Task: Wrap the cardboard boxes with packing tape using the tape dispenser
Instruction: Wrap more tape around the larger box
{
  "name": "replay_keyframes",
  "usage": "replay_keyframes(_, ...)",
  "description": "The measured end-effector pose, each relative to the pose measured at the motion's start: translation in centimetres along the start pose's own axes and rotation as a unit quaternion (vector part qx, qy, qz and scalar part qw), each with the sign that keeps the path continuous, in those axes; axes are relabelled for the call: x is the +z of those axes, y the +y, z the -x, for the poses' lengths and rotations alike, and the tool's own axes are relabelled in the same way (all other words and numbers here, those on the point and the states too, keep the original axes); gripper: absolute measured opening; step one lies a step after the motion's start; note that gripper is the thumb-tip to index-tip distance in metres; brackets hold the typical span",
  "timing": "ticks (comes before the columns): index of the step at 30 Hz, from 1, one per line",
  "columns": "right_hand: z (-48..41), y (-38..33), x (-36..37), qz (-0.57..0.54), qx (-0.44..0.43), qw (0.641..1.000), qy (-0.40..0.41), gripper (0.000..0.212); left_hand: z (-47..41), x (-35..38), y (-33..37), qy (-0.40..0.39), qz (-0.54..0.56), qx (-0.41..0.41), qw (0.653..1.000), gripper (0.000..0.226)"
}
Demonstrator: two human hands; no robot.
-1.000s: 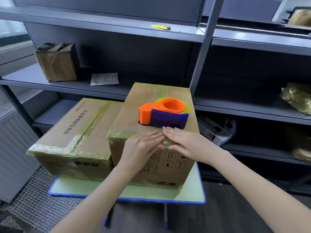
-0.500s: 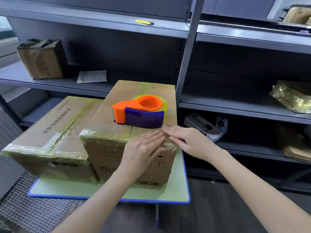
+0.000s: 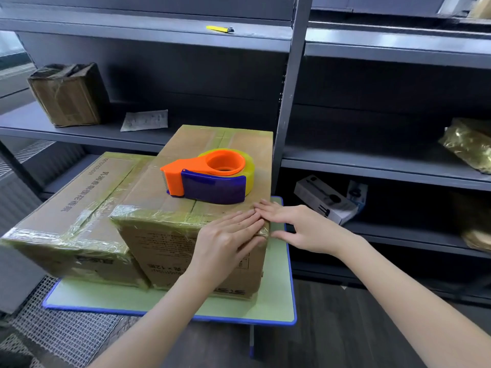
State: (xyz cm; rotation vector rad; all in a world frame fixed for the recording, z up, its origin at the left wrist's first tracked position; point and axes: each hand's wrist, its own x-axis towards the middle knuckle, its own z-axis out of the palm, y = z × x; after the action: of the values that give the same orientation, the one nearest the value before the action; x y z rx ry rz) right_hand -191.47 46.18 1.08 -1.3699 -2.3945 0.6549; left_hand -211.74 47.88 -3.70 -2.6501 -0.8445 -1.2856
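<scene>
Two taped cardboard boxes stand on a small green table (image 3: 276, 301). The taller box (image 3: 164, 192) is on the right, and the flatter box (image 3: 87, 197) lies against its left side. An orange and purple tape dispenser (image 3: 210, 179) with a yellowish tape roll rests on top of the taller box. My left hand (image 3: 225, 243) lies flat over that box's near right top corner, fingers together on the tape. My right hand (image 3: 295, 227) presses flat against the right side of the same corner. Neither hand holds anything.
Grey metal shelving stands right behind the table, with an upright post (image 3: 289, 102) next to the taller box. On the shelves are a worn cardboard box (image 3: 66, 94), a paper packet (image 3: 144, 120), a yellow utility knife (image 3: 219, 29), a white carton (image 3: 324, 200) and gold wrapped bundles (image 3: 470, 144).
Both hands have slid to the right along the taped near top edge and now sit at its right corner. The dispenser stays where it was on the box.
</scene>
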Motion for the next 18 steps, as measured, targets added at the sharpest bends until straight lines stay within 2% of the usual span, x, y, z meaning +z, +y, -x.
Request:
replay_keyframes(9, 0.0, 0.6, 0.2, -0.01, -0.013, 1.0, 0.02, 0.063, 0.3, 1.2, 0.6, 0.047, -0.035, 0.027, 0.998, 0.022)
replay_keyframes(18, -0.1, 0.3, 0.9, 0.026, -0.018, 0.998, 0.063, 0.063, 0.6, 0.9, 0.5, 0.017, -0.054, 0.033, 0.998, 0.037)
